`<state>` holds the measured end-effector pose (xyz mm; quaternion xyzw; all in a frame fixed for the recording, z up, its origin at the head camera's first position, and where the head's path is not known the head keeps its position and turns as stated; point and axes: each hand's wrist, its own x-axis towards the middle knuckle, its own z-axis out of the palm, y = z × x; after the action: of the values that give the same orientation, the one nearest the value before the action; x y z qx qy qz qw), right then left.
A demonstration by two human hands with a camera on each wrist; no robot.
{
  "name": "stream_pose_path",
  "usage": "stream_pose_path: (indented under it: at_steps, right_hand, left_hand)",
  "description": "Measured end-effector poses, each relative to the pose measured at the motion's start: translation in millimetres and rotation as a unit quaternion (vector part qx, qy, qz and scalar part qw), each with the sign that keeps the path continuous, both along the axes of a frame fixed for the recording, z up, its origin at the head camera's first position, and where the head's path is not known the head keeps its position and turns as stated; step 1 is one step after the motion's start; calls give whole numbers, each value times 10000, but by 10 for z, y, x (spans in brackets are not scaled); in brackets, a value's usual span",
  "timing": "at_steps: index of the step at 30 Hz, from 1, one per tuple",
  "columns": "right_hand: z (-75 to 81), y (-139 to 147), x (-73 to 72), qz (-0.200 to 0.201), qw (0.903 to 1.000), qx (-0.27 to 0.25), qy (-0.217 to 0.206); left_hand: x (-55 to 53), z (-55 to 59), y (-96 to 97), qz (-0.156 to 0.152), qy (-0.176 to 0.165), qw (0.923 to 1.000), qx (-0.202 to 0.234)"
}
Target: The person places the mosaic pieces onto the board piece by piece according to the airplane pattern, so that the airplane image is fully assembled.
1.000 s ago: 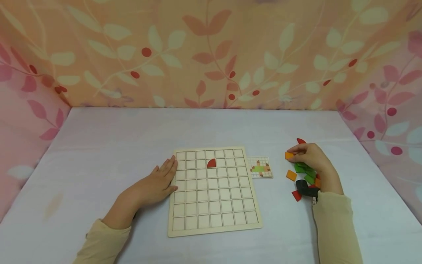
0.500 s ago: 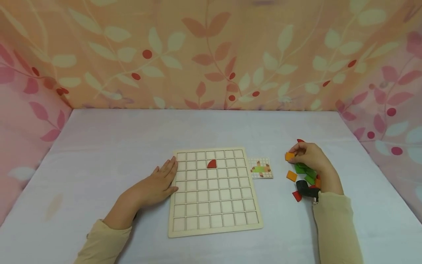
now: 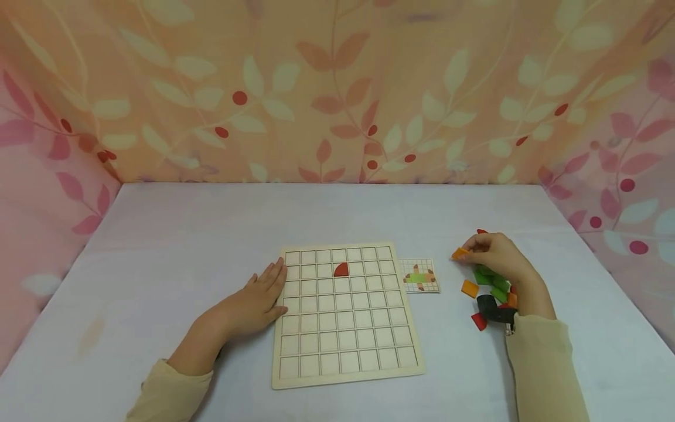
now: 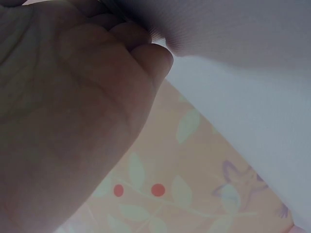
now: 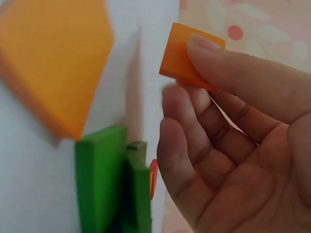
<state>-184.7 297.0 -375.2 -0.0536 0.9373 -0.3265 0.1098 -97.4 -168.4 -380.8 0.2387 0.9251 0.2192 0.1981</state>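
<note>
Between thumb and fingers my right hand [image 3: 498,255] pinches an orange square tile [image 5: 177,51], held up off the table in the right wrist view. Just below that hand lies a heap of green tiles [image 3: 487,275], and a second orange tile [image 3: 470,289] is on the cloth to their left. My left hand [image 3: 253,308] lies flat with straight fingers, its fingertips on the left edge of a wooden grid board [image 3: 345,381]. One red quarter-circle piece [image 3: 341,269] sits in the board's second row. In the left wrist view mostly the palm shows.
A small pattern card [image 3: 420,275] lies against the board's right edge. Red pieces [image 3: 479,321] lie near my right wrist, partly hidden by the black wrist camera [image 3: 493,309]. A patterned curtain [image 3: 337,88] stands behind the white-covered table [image 3: 211,223].
The orange tile in my right hand has been tilted and lifted slightly. The whole head view has shifted a little downward. My left hand has stayed at the board's edge.
</note>
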Motion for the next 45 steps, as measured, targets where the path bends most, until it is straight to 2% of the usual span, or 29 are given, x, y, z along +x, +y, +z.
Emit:
stream_pose_path:
  at_steps: [7,11,17,24,31,36,45]
  right_hand:
    - [68,-95,19,17,9978,-655,-54]
    - [151,-242,52,133,9959,-894,-23]
    - [200,-504,126,340,9918,-1227,-134]
    - [173,-731,188,480,9893,-1365,-171]
    - [166,-957,227,970,9836,-1492,-284]
    - [169,-1059,231,1080,9782,-1707,-474]
    - [158,-1168,191,1301,9771,-1662,-251]
  left_hand:
    - [-28,-20,-7,-65,46,9999,61]
    - [-58,-22,-4,-131,91,9998,-109]
    - [-49,-24,13,-100,-32,9999,16]
    - [-11,1,38,-66,-37,10000,-4]
    - [12,11,37,-11,-39,9999,-97]
    - [27,12,24,10,-28,10000,-65]
    - [42,9,-6,59,22,10000,-5]
